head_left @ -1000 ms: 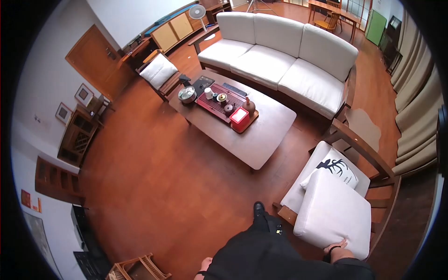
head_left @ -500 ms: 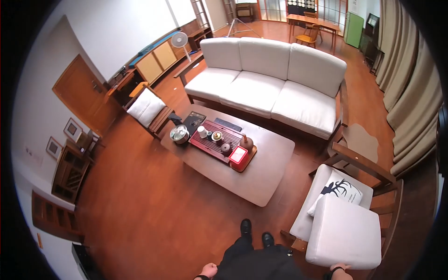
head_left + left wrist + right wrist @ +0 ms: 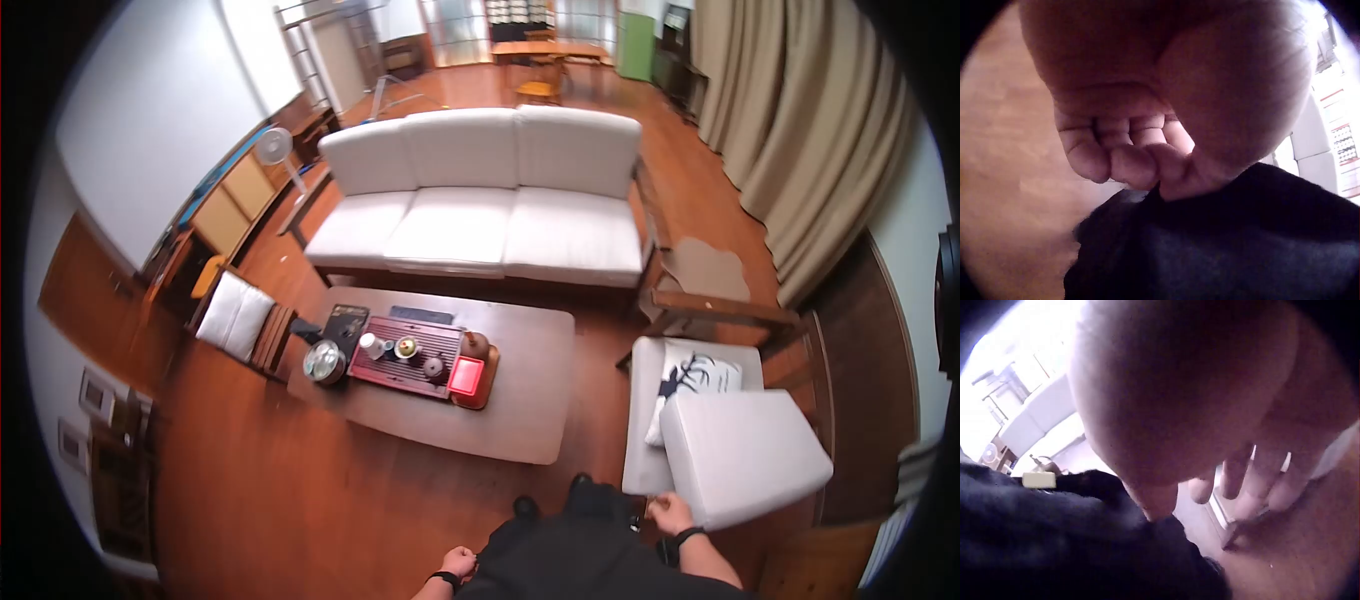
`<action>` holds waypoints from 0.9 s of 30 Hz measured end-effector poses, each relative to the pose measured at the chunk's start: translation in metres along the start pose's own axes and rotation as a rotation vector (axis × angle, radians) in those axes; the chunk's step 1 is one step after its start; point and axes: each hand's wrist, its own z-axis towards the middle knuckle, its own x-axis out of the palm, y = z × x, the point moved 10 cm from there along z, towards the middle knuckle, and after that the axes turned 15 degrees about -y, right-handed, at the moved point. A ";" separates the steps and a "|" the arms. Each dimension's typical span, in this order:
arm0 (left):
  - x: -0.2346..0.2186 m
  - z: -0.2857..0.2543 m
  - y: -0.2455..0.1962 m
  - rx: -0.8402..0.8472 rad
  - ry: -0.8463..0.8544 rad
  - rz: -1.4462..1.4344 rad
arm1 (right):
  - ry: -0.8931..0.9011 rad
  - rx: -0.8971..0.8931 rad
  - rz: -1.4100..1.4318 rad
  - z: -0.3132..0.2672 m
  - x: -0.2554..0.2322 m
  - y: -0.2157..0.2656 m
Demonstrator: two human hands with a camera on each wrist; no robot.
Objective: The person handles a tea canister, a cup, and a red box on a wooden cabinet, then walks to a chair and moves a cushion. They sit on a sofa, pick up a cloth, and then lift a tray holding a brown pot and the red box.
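Observation:
In the head view, a loose pale cushion (image 3: pixel 745 450) lies tilted on an armchair seat (image 3: pixel 646 376), partly over a white pillow (image 3: pixel 712 372) with a dark antler print. My right hand (image 3: pixel 672 513) hangs beside the cushion's near left corner. Its fingers (image 3: pixel 1260 481) are loosely bent and hold nothing in the right wrist view. By my left thigh hangs my left hand (image 3: pixel 460 563), away from the furniture. The left wrist view shows that hand's fingers (image 3: pixel 1132 164) loosely curled, with nothing in them, close to dark clothing (image 3: pixel 1241 244).
A low table (image 3: pixel 520 425) with a red tea tray (image 3: pixel 400 378) stands ahead of my feet. Beyond it is a long pale sofa (image 3: pixel 460 222). A wooden chair with a white pillow (image 3: pixel 235 318) is at the left, a beige curtain (image 3: pixel 800 130) at the right.
My right hand has come away from the loose cushion's near edge and moved left to beside its corner. The view has turned toward the right. Both feet now show close together.

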 end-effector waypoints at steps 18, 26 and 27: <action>0.023 0.110 0.022 -0.001 -0.175 -0.272 | 0.251 0.332 -0.132 0.101 0.043 -0.111; 0.055 0.071 -0.179 0.089 -0.084 0.100 | -0.096 0.252 -0.008 0.198 -0.046 -0.044; 0.060 0.045 -0.234 0.097 -0.097 0.071 | -0.085 0.265 -0.010 0.198 -0.046 -0.060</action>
